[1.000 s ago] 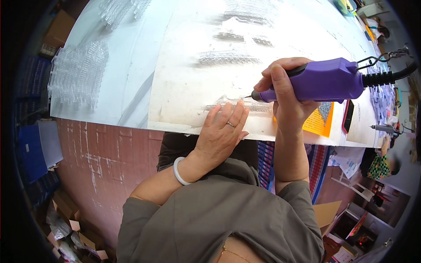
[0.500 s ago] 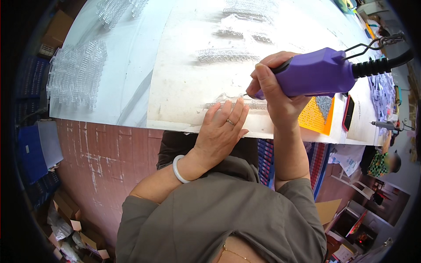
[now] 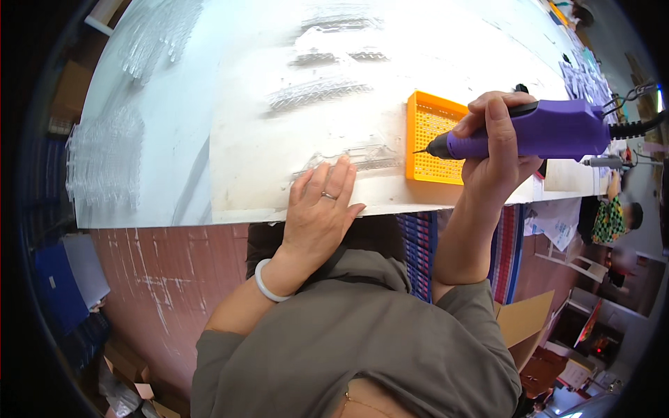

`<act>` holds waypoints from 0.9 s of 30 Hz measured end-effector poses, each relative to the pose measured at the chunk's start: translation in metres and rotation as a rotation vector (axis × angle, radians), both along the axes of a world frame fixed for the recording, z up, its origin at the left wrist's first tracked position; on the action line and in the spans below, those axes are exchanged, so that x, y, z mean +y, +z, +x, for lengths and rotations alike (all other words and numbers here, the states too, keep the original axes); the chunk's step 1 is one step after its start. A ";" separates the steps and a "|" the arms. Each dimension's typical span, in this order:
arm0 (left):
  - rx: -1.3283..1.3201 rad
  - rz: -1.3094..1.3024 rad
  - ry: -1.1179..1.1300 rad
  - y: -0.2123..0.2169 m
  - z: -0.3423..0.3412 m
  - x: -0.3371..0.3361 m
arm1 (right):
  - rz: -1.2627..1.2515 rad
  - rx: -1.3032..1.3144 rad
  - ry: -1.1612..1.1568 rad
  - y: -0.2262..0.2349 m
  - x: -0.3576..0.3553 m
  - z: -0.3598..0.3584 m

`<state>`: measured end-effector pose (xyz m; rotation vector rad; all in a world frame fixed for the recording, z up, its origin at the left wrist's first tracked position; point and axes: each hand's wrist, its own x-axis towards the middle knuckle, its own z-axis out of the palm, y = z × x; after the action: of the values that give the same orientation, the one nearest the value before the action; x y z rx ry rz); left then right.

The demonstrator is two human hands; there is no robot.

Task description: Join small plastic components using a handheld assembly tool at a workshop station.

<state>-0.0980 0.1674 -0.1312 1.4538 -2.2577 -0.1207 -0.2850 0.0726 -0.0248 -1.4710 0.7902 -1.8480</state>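
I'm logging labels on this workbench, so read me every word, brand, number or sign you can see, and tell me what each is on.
No text can be read in this picture.
White sheet below the table's right end: bluish marks, too blurred to read.
Blue object at far left: a small pale patch, too small to read.
Purple tool in the right hand: no lettering I can make out.

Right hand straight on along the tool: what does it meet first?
Likely the left wall of the orange tray, by the tip of the purple tool; height is unclear, so it may pass over.
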 end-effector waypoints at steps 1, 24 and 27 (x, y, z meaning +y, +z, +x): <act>0.000 -0.001 -0.014 0.000 -0.001 0.000 | 0.028 0.009 -0.055 -0.003 0.003 -0.007; -0.073 0.008 0.009 0.004 -0.007 -0.001 | 0.123 0.038 -0.052 -0.026 0.015 -0.014; -0.066 0.013 0.009 0.004 -0.006 0.000 | 0.142 0.066 -0.077 -0.025 0.016 -0.013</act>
<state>-0.1041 0.1669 -0.1275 1.4944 -2.3065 -0.0864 -0.2982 0.0885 -0.0500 -1.4355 1.0025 -1.7674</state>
